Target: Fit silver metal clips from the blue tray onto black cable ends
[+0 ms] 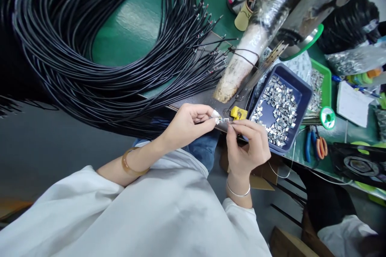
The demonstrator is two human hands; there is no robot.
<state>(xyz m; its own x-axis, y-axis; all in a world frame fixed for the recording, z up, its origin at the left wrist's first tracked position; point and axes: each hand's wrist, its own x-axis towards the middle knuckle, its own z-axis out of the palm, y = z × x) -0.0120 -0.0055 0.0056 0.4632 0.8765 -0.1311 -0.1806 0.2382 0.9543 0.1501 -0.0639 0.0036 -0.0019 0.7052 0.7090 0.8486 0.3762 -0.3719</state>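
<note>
Two hands, one held connector, two bracelets, one yellow block

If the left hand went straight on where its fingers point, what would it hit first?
The left hand would probably meet the metal piece right in front of it, then the right hand just beyond. The yellow thing lies near that line too, but its depth is hard to judge.

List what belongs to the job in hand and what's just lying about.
Seemingly in the job:
cable in the left hand
metal piece at the right hand
cable bundle
blue tray of metal clips

Apparently lying about:
paper
orange-handled tool
cardboard box
</note>
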